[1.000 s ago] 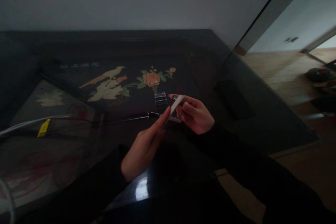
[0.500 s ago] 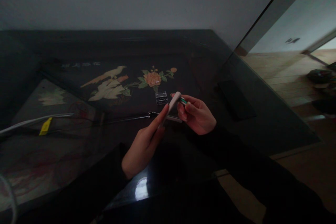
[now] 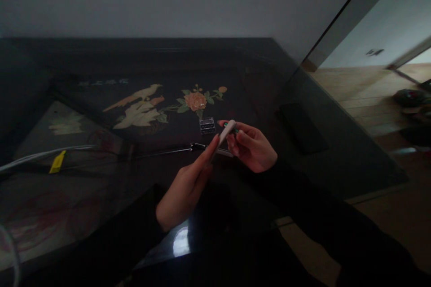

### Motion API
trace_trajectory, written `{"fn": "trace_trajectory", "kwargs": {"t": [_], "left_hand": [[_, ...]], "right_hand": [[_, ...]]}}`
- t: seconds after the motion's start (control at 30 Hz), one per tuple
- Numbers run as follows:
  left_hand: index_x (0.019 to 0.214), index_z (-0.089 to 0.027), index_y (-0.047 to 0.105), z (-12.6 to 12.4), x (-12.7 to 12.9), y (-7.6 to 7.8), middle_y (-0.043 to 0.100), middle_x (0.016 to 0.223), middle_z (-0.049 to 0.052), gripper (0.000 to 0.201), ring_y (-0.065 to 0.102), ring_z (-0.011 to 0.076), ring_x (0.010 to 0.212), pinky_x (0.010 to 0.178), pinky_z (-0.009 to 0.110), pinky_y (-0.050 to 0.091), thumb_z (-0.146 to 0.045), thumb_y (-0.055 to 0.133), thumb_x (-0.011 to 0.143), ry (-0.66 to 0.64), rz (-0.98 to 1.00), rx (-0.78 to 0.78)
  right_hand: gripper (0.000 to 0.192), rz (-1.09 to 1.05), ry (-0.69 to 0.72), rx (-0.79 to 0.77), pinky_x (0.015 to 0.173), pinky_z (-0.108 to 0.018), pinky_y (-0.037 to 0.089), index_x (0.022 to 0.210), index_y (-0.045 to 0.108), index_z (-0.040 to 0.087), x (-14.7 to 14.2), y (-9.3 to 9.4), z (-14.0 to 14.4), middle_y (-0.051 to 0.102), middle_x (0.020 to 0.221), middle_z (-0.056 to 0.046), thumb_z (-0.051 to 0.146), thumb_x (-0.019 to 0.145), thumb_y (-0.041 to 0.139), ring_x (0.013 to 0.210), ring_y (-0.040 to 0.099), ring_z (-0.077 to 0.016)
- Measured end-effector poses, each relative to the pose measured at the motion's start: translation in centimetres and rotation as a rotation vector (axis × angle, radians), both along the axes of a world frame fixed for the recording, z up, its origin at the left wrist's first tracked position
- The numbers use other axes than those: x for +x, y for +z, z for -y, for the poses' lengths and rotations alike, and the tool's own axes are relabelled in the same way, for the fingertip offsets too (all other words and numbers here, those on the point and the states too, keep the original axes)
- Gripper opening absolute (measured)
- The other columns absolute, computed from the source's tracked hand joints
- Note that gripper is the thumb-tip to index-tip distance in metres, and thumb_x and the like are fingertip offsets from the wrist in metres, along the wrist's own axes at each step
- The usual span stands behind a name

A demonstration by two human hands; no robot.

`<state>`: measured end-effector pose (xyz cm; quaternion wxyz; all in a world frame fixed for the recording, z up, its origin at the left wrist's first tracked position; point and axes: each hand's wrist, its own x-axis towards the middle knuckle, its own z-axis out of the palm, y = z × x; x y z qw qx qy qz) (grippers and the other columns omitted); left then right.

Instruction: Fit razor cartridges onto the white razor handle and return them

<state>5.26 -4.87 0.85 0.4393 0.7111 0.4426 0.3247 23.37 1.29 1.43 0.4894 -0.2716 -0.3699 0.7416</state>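
Your left hand pinches a slim, smooth white bar; your right hand curls closed on a small green-tipped piece at its 12 o'clock end. At 11 o'clock, a clear ribbed plastic case lies on the glossy black tabletop.

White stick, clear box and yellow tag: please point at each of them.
white stick (image 3: 226, 134), head view, on its upper half
clear box (image 3: 207, 125), head view, on its middle
yellow tag (image 3: 57, 162), head view, on its middle
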Motion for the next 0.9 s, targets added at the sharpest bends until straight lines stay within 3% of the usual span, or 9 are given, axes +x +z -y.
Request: {"fn": "trace_trajectory", "kwargs": {"t": [0.3, 0.63, 0.9], "left_hand": [[0.151, -0.023, 0.025, -0.34, -0.26, -0.06, 0.071, 0.098, 0.003, 0.055, 0.063, 0.0116, 0.073, 0.072, 0.023, 0.051, -0.024, 0.037, 0.098, 0.077, -0.036, 0.000], [0.151, -0.021, 0.027, 0.05, -0.10, -0.17, 0.069, 0.113, 0.007, 0.056, 0.065, 0.0179, 0.103, 0.094, 0.032, 0.050, -0.018, 0.038, 0.096, -0.074, 0.018, 0.029], [0.151, -0.021, 0.026, -0.28, -0.17, -0.05, 0.070, 0.113, 0.005, 0.056, 0.066, 0.0138, 0.083, 0.084, 0.028, 0.053, -0.021, 0.037, 0.096, 0.005, -0.033, 0.016]], "right_hand": [[0.036, -0.015, -0.027, 0.034, 0.041, -0.017, 0.036, 0.089, 0.071, 0.017, 0.00, -0.01, 0.02, 0.059, 0.055, 0.005, 0.037, 0.063, 0.085, 0.043, 0.047, -0.0047], [0.039, 0.000, -0.035, -0.045, 0.044, -0.016, 0.040, 0.095, 0.073, 0.018, -0.11, -0.20, 0.04, 0.061, 0.058, 0.005, 0.035, 0.062, 0.086, 0.046, 0.049, -0.0044], [0.041, 0.015, -0.025, -0.011, 0.041, -0.018, 0.035, 0.093, 0.071, 0.016, -0.06, -0.13, 0.05, 0.058, 0.057, 0.006, 0.039, 0.062, 0.085, 0.044, 0.047, -0.0041]]}}
